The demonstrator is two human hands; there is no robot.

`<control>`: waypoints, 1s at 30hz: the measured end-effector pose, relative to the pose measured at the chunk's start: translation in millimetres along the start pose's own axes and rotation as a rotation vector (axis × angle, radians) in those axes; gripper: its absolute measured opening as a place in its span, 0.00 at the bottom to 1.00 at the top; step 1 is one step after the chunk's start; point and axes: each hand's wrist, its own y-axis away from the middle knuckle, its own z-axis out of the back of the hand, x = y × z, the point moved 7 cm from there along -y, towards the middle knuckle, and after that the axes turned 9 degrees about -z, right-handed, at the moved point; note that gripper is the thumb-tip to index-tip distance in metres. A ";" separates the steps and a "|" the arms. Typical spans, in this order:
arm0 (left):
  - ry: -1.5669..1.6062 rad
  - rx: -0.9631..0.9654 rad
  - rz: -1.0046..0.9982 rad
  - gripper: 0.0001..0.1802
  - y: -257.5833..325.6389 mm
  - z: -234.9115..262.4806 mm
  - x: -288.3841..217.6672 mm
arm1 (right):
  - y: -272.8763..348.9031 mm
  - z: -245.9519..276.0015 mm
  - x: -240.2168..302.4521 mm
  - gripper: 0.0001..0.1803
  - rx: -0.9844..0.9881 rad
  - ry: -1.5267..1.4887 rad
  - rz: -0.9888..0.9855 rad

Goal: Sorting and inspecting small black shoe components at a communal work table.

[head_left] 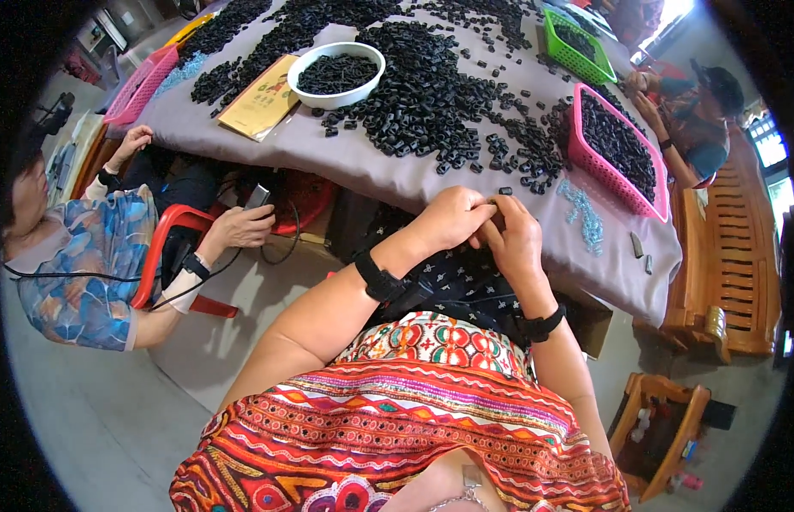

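My left hand (454, 219) and my right hand (515, 239) meet just over the near table edge, fingers pinched together at the tips. Whatever lies between the fingertips is mostly hidden. One short black cylindrical piece (505, 191) shows right at the right fingertips; I cannot tell whether it is gripped or rests on the cloth behind them. Beyond my hands spreads a large heap of similar black pieces (414, 94). To the right of them, a pink basket (575, 136) is filled with black pieces. Small light-blue pieces (582, 218) lie scattered between that basket and my right hand.
A white bowl (305, 96) of thin black parts stands against a yellow booklet (259, 101). A green basket (554, 49) is at the far right, another pink basket (141, 85) at the left. Co-workers sit left, near a red chair (149, 264), and right, by a wooden bench (738, 247).
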 end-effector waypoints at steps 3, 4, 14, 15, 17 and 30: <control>-0.007 0.018 0.036 0.17 1.6 -0.5 0.3 | -0.2 0.2 -0.5 0.13 0.008 -0.017 -0.010; 0.035 0.030 0.042 0.18 2.5 -0.7 -0.6 | 0.1 0.3 0.1 0.13 0.010 -0.037 -0.006; -0.064 -0.176 -0.163 0.15 2.5 26.7 -48.0 | -6.0 6.3 -26.5 0.16 0.021 -0.189 -0.133; -0.083 -0.240 -0.229 0.12 2.7 34.6 -48.9 | -6.6 3.9 -23.7 0.16 0.033 -0.162 -0.118; -0.159 -0.305 -0.260 0.10 -4.4 42.1 -49.0 | -4.1 8.6 -15.0 0.18 -0.015 -0.209 -0.095; -0.630 -0.025 -0.340 0.10 -49.6 -1.3 -38.7 | 8.6 17.3 -21.4 0.16 -0.101 -0.447 -0.046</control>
